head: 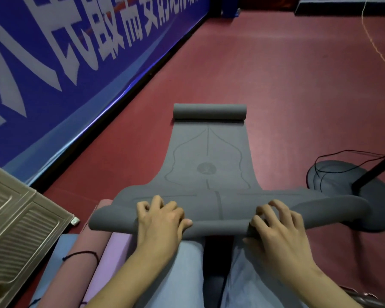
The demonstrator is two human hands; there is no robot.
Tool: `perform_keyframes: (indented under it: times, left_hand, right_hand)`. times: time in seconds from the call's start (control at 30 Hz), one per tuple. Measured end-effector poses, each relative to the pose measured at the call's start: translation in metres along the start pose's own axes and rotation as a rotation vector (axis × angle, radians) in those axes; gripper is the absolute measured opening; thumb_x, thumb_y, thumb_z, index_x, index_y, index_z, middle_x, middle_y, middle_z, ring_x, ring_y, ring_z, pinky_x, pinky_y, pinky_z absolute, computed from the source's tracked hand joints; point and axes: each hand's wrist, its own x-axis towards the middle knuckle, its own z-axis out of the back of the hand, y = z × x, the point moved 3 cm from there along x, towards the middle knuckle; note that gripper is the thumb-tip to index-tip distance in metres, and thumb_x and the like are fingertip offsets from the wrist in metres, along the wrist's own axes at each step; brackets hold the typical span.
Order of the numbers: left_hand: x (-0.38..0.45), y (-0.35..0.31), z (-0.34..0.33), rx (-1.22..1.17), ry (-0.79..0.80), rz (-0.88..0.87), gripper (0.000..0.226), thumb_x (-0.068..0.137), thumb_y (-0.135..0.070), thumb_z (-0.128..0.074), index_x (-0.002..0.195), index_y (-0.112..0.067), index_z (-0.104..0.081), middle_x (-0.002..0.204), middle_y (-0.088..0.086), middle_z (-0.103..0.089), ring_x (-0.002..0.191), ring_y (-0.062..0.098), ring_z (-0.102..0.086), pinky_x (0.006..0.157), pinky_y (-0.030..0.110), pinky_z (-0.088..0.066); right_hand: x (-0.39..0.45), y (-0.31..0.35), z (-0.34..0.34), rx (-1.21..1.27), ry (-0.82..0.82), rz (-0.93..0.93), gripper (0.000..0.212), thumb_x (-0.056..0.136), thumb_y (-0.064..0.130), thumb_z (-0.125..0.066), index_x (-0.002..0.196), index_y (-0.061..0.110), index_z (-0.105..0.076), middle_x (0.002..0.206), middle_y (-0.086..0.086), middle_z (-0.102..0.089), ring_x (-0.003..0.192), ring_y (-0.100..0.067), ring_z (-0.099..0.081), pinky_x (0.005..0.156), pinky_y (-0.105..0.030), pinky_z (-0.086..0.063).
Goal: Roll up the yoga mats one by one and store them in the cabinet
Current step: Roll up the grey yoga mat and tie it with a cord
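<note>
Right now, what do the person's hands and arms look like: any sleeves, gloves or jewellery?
Both the left hand and the right hand are bare: no gloves, and no rings or watch that I can see. Both forearms are uncovered as far as the frame shows, with no sleeve visible. The nails look short and unpainted.

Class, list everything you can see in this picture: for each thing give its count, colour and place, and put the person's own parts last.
Grey yoga mat: one, grey, on the floor ahead, far end curled, near end being rolled.
Rolled mats: three, blue, pink and lilac, lower left.
Cabinet: one, beige, far left.
Banner: one, blue with white characters, left.
Floor: dark red.
Stand base: one, black, right, with cables.
Left hand: grips the roll.
Right hand: grips the roll.
</note>
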Motion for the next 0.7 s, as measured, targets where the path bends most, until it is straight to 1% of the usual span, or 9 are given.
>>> perform_keyframes:
  times: [0.07, 0.1, 0.17, 0.23, 0.33, 0.43, 0.5, 0.6, 0.7]
  left_hand:
    - [-0.008, -0.008, 0.010, 0.056, -0.075, -0.069, 0.043, 0.084, -0.055, -0.054, 0.057, -0.024, -0.064, 0.062, -0.009, -0.054, 0.075, 0.023, -0.048, 0.074, 0.041, -0.028]
    - [-0.011, -0.011, 0.015, 0.079, -0.084, -0.094, 0.045, 0.084, -0.056, -0.054, 0.056, -0.022, -0.065, 0.062, -0.009, -0.054, 0.076, 0.025, -0.051, 0.076, 0.043, -0.030]
    - [-0.016, -0.015, 0.019, 0.120, -0.046, -0.116, 0.047, 0.076, -0.063, -0.063, 0.057, -0.020, -0.067, 0.064, -0.006, -0.055, 0.078, 0.027, -0.054, 0.078, 0.046, -0.032]
    - [-0.018, -0.016, 0.017, 0.143, 0.009, -0.113, 0.051, 0.066, -0.069, -0.068, 0.059, -0.019, -0.067, 0.069, -0.004, -0.055, 0.080, 0.028, -0.055, 0.081, 0.048, -0.033]
    - [-0.014, -0.013, 0.011, 0.135, 0.069, -0.095, 0.056, 0.056, -0.074, -0.074, 0.064, -0.019, -0.067, 0.075, -0.004, -0.056, 0.083, 0.027, -0.055, 0.088, 0.052, -0.035]
    - [-0.007, -0.008, 0.008, 0.105, 0.087, -0.062, 0.058, 0.048, -0.076, -0.079, 0.062, -0.021, -0.067, 0.073, -0.007, -0.055, 0.083, 0.025, -0.057, 0.092, 0.057, -0.036]
    - [-0.004, -0.004, 0.007, 0.076, 0.070, -0.064, 0.053, 0.052, -0.073, -0.078, 0.059, -0.023, -0.064, 0.071, -0.009, -0.054, 0.082, 0.024, -0.058, 0.094, 0.059, -0.036]
    - [-0.006, 0.002, -0.001, 0.029, 0.008, -0.084, 0.043, 0.069, -0.067, -0.068, 0.060, -0.025, -0.061, 0.072, -0.013, -0.053, 0.082, 0.021, -0.058, 0.098, 0.059, -0.035]
    - [-0.002, 0.008, -0.009, -0.035, -0.030, -0.078, 0.041, 0.084, -0.062, -0.053, 0.063, -0.028, -0.058, 0.071, -0.014, -0.055, 0.077, 0.014, -0.058, 0.101, 0.057, -0.033]
  right_hand:
    - [0.004, 0.002, -0.003, 0.010, 0.015, -0.035, 0.050, 0.050, 0.040, -0.095, 0.081, 0.013, -0.067, 0.109, -0.006, -0.065, 0.118, -0.037, -0.050, 0.079, -0.043, -0.033]
    - [0.005, 0.003, -0.004, 0.005, 0.005, -0.036, 0.047, 0.052, 0.038, -0.094, 0.081, 0.012, -0.068, 0.110, -0.006, -0.066, 0.119, -0.036, -0.050, 0.079, -0.043, -0.033]
    - [0.004, 0.005, -0.010, -0.015, -0.060, -0.019, 0.030, 0.069, 0.039, -0.075, 0.081, 0.012, -0.068, 0.108, -0.005, -0.067, 0.120, -0.035, -0.049, 0.078, -0.043, -0.033]
    - [0.005, 0.005, -0.014, -0.028, -0.078, -0.016, 0.031, 0.078, 0.040, -0.053, 0.081, 0.013, -0.068, 0.105, -0.004, -0.067, 0.120, -0.034, -0.049, 0.079, -0.044, -0.034]
    - [0.010, 0.005, -0.017, -0.028, -0.108, -0.029, 0.032, 0.082, 0.040, -0.046, 0.079, 0.016, -0.067, 0.102, -0.003, -0.066, 0.120, -0.035, -0.049, 0.083, -0.044, -0.034]
    - [0.016, 0.002, -0.017, -0.034, -0.107, -0.071, 0.031, 0.082, 0.041, -0.045, 0.077, 0.018, -0.065, 0.097, -0.002, -0.064, 0.119, -0.038, -0.053, 0.087, -0.046, -0.034]
    - [0.020, -0.001, -0.018, -0.033, -0.098, -0.091, 0.031, 0.083, 0.040, -0.045, 0.076, 0.018, -0.065, 0.093, 0.000, -0.064, 0.118, -0.039, -0.055, 0.089, -0.047, -0.034]
    - [0.026, -0.006, -0.021, -0.006, -0.091, -0.109, 0.032, 0.086, 0.039, -0.044, 0.076, 0.019, -0.067, 0.087, 0.001, -0.064, 0.112, -0.039, -0.058, 0.089, -0.047, -0.034]
    - [0.036, -0.015, -0.024, 0.064, -0.093, -0.114, 0.034, 0.088, 0.040, -0.043, 0.073, 0.022, -0.066, 0.080, 0.004, -0.061, 0.095, -0.033, -0.057, 0.082, -0.043, -0.036]
